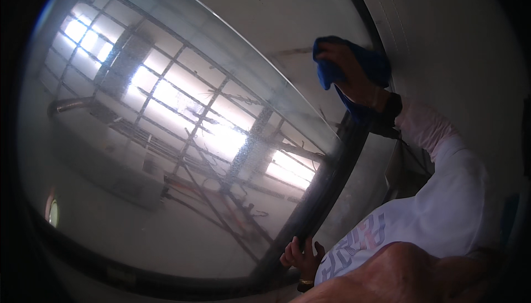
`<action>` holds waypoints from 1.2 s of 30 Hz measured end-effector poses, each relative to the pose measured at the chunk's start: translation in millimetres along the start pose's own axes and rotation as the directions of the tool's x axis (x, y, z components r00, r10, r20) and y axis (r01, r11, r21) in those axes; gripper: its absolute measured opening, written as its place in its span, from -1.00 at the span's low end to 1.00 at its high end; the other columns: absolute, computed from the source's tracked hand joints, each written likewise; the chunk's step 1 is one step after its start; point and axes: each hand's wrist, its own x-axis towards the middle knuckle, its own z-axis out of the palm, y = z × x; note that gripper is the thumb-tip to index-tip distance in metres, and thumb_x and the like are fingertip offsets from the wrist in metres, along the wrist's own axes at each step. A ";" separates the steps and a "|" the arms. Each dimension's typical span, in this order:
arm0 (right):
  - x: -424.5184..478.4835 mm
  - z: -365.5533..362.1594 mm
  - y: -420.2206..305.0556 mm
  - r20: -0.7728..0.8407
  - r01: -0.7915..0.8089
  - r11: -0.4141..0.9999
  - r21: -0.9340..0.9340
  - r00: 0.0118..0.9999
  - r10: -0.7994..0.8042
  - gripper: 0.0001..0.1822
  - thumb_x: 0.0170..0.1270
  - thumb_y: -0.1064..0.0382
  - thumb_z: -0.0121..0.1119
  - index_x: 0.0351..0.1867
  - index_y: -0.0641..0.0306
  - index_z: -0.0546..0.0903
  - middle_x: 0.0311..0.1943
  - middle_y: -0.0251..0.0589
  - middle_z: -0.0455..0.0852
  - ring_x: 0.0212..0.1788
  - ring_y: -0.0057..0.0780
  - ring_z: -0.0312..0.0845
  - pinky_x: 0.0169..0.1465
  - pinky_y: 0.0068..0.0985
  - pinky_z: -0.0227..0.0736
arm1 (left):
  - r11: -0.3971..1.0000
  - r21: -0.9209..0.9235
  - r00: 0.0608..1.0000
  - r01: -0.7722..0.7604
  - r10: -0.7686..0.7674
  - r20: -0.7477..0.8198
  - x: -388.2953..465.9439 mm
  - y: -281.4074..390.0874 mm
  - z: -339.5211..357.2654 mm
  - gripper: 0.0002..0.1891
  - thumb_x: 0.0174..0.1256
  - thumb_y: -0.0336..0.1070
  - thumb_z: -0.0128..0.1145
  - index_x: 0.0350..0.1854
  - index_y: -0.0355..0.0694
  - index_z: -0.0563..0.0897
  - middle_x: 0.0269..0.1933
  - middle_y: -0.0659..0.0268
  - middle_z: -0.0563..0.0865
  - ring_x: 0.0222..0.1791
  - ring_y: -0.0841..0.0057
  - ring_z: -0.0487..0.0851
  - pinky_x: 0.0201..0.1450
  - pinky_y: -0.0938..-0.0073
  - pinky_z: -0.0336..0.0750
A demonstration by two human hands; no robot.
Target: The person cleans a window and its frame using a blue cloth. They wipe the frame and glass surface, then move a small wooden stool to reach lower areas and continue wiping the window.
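My right hand (346, 72) presses a bunched blue cloth (375, 64) against the smooth surface beside the curved black edge strip, its fingers spread over the cloth. A black band circles that wrist. Lower in the view, my left hand (303, 255) rests its parted fingers on the dark trim (319, 203) near my torso, holding nothing; a gold-coloured band shows at its wrist. In front of me is a large, shiny glass-like pane (137, 228), dusty in places.
Bright window openings and a crossed bar pattern (182, 108) appear in the pane, seemingly reflected. A thin pale edge (249, 45) runs diagonally across it. Beyond the black strip lies a pale panel with stitch-like dotted lines (394, 20). Dark trim (166, 280) borders the bottom.
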 end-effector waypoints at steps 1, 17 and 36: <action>-20.5 -3.8 4.0 0.082 -0.096 0.993 0.074 0.993 0.090 -0.42 0.15 0.41 0.30 0.24 0.13 0.43 0.28 -0.04 0.44 0.31 -0.04 0.41 0.41 -0.22 0.27 | 1.000 -0.001 1.000 0.006 -0.006 0.008 2.3 1.9 -0.3 -0.73 0.07 -0.05 0.25 -0.13 0.18 0.71 0.21 0.27 0.53 0.16 0.27 0.39 0.18 0.02 0.18; -113.8 -63.9 6.0 0.703 -0.338 0.871 -0.356 0.518 0.488 -0.06 0.00 0.16 0.34 0.48 0.25 0.21 0.55 -0.09 0.07 0.11 0.00 0.64 0.17 -0.25 0.56 | 1.000 0.002 1.000 0.009 -0.009 0.007 0.6 3.2 3.4 -0.72 0.15 -0.01 0.22 -0.08 0.18 0.72 0.22 0.24 0.53 0.16 0.25 0.39 0.16 0.04 0.21; -26.7 -28.6 178.0 -0.207 -0.565 0.825 0.026 0.804 0.557 -0.43 0.26 0.16 0.31 0.28 0.26 0.47 0.09 -0.02 0.66 0.15 -0.19 0.58 0.21 -0.35 0.46 | 0.998 0.064 1.000 -0.010 0.009 0.021 4.7 7.4 -9.3 -0.75 0.18 0.00 0.18 -0.11 0.19 0.72 0.21 0.20 0.53 0.14 0.23 0.39 0.13 0.04 0.22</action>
